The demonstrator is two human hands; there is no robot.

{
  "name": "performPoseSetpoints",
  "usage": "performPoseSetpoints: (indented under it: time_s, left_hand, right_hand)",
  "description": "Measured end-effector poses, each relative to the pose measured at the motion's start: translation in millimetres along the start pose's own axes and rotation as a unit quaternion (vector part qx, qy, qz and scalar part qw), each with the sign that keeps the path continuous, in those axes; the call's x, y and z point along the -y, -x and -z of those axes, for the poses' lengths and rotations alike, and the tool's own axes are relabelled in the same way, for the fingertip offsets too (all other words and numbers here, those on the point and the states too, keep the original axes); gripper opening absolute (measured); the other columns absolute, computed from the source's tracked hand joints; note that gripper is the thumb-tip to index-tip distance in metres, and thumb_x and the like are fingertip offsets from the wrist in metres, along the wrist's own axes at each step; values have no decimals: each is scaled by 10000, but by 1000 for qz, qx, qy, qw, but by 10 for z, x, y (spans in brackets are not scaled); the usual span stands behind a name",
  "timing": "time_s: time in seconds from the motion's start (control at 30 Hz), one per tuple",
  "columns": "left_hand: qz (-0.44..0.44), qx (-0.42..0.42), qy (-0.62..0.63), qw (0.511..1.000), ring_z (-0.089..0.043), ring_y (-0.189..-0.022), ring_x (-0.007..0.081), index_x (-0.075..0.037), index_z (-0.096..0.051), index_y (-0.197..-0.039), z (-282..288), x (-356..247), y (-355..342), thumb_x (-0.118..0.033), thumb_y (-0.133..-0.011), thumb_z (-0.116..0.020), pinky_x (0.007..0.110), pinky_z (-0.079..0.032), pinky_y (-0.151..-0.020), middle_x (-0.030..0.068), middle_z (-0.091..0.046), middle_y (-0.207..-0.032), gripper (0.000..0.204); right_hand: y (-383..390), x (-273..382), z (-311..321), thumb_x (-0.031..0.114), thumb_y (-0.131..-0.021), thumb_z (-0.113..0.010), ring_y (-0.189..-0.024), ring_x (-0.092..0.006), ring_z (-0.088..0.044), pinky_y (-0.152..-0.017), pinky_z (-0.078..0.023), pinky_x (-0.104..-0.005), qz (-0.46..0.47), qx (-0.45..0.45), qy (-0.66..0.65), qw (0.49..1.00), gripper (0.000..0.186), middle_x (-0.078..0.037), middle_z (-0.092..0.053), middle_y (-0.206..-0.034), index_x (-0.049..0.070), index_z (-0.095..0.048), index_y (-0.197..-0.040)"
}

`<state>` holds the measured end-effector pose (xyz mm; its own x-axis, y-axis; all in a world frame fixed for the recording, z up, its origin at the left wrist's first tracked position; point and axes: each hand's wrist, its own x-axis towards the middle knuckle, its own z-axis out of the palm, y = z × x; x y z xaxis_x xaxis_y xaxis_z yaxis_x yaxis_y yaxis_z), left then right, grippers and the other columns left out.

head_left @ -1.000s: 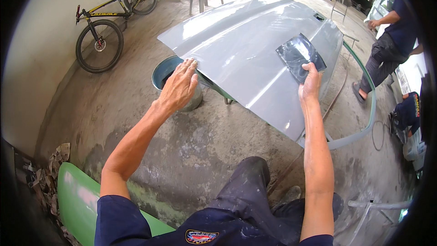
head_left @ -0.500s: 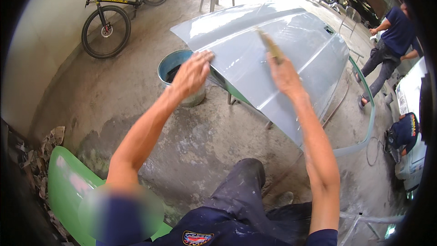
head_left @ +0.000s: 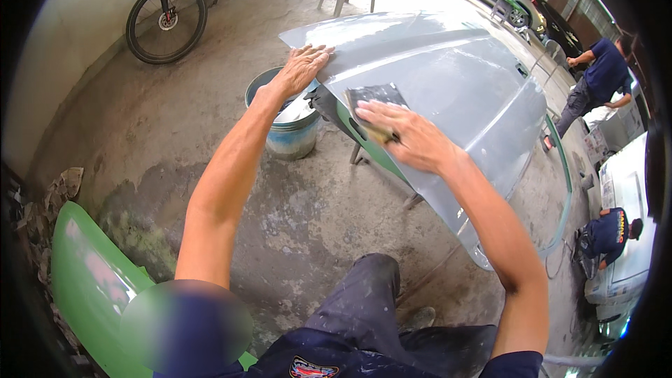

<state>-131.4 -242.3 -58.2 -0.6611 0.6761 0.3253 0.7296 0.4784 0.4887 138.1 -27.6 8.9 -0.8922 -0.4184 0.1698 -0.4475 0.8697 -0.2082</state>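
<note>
A grey car hood [head_left: 441, 91] lies raised on a stand in front of me, its near edge showing green underneath. My left hand [head_left: 302, 68] rests with outstretched fingers on the hood's left corner, holding nothing. My right hand [head_left: 402, 133] presses a dark sheet of sandpaper [head_left: 378, 94] against the hood near its left edge. Something yellowish shows under the fingers; whether it is the sheet's back or a separate pad I cannot tell. Beneath my left hand stands a blue bucket [head_left: 290, 141] with a pale thing in it.
A green car panel [head_left: 98, 287] lies at the lower left. A bicycle [head_left: 168, 21] leans by the wall. A curved trim strip [head_left: 565, 196] lies right of the hood. Two people, one standing [head_left: 602, 77] and one crouching [head_left: 605, 238], are by a light-coloured car [head_left: 626, 175].
My right hand has swept from the hood's middle toward its near left edge, bringing the sandpaper flat. My left hand stays at the corner. The view has shifted slightly.
</note>
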Motion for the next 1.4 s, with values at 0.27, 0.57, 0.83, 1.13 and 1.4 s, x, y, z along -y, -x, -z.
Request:
performPoseSetpoints:
  time_s: [0.27,0.57,0.83,1.13,1.4]
  left_hand:
    - [-16,-12,-74,997,-277,-1612,290,-151,-471,-1622,38,8,-21,-431,-1170,-257,451,-168,-1346,58,-398,-1713,573]
    - [-46,-54,-89,993,-340,-1586,296,-156,-544,-1573,-38,23,-16,-414,-1173,-262,496,-207,-1331,74,-467,-1670,553]
    - [-68,-2,-113,991,-380,-1560,328,-101,-534,-1565,76,20,-16,-264,-1149,-278,441,-268,-1318,139,-486,-1646,515]
    - [-37,-52,-78,995,-386,-1553,344,-97,-602,-1504,61,-112,15,-352,-1154,-209,445,-272,-1322,151,-493,-1635,586]
    - [-54,-57,-156,985,-380,-1562,332,-103,-580,-1522,107,-226,-81,-273,-1139,-277,464,-276,-1314,148,-492,-1637,517]
  right_hand:
    - [-769,-28,-129,341,-1147,-417,-1507,-320,-463,-1290,-362,-417,-43,-8,-7,999,497,-117,-472,-1651,84,-531,-1556]
    - [171,194,121,309,-1144,-437,-1495,-317,-483,-1269,-386,-430,-63,16,-5,998,470,-137,-537,-1597,67,-559,-1528]
    - [-1039,43,-358,375,-1158,-370,-1559,-279,-392,-1307,-326,-424,-44,42,65,996,537,-122,-450,-1667,58,-492,-1574]
    - [-412,-1030,300,425,-1143,-341,-1485,-328,-495,-1250,-398,-429,-301,75,-73,948,556,-169,-487,-1630,99,-497,-1565]
    - [-648,-710,-157,360,-1133,-372,-1462,-360,-509,-1246,-387,-508,-184,-17,-8,983,478,-195,-528,-1577,82,-535,-1486]
